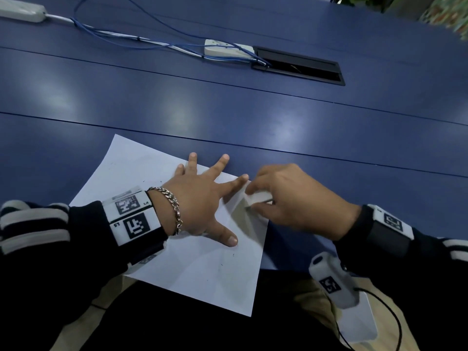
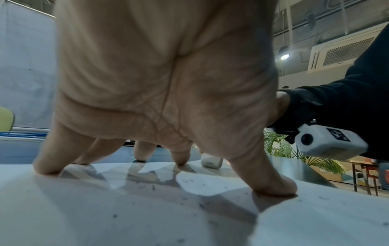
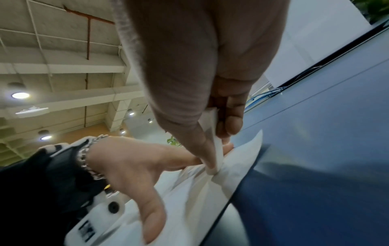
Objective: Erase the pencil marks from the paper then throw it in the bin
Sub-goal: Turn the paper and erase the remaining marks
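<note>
A white sheet of paper [image 1: 162,236] lies on the blue table, its near corner hanging over the front edge. My left hand [image 1: 200,198] presses flat on it with fingers spread; the left wrist view shows the fingertips [image 2: 275,184] down on the paper [image 2: 147,216] amid dark eraser crumbs. My right hand [image 1: 286,198] pinches a white eraser [image 1: 258,198] against the sheet's right corner, next to the left index finger. In the right wrist view the eraser [image 3: 214,149] is held between thumb and fingers, its lower end on the paper [image 3: 210,191]. No bin is in view.
Across the blue table [image 1: 228,110], a white power strip [image 1: 228,50] and blue cables [image 1: 121,36] run to a black cable hatch [image 1: 298,65]. Another white strip [image 1: 20,11] lies far left. The table's front edge [image 1: 283,268] runs below my hands.
</note>
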`<state>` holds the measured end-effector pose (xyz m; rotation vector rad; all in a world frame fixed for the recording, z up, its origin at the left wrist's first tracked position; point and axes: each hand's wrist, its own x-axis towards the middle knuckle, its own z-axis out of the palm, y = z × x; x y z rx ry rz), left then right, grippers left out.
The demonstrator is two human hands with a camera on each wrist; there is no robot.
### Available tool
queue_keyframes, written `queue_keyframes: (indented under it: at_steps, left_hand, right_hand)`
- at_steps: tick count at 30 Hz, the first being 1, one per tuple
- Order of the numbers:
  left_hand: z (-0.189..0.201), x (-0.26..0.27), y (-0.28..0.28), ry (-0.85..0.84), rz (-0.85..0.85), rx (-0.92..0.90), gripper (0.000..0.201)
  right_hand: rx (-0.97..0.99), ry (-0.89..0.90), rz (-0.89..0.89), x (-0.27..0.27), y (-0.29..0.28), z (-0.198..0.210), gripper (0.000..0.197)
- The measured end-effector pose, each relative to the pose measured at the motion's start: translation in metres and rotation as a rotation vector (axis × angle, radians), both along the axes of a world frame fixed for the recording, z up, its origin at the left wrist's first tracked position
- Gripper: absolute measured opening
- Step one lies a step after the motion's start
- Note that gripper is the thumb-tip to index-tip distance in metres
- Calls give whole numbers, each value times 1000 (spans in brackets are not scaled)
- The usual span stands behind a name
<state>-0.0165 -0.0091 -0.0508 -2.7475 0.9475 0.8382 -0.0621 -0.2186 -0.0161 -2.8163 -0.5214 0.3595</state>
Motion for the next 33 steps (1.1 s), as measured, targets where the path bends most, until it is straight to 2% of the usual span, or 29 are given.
queue_keyframes:
  at_steps: [5,9,14,16,20,25,29,33]
  left_hand:
    - [0,0,0,-1,-7,5,130]
    - [0,0,0,5,-2,11,130]
    - [0,0,0,-5,-6,9,130]
    - [1,0,0,-1,-4,13,130]
    - [0,0,0,-2,-7,10,131]
    - [0,1,0,-7,-16,16,130]
    - [0,1,1,1,-14,17,130]
    - [1,0,0,-3,-13,20,130]
  right_hand:
    - [26,-88,-78,19,-12,0,22]
    - [-5,-14,46,-6,2,-3,24]
    - [7,-56,-43,17,-12,5,21]
    - [0,-73,-19,14,-10,2,20]
    - [-37,4,72,-9,3,1,23]
    - [-13,-79,-26,13,-6,1,23]
    - [-1,-5,76,-12,12,0,25]
    - [-20,-88,-91,6,-2,-3,28]
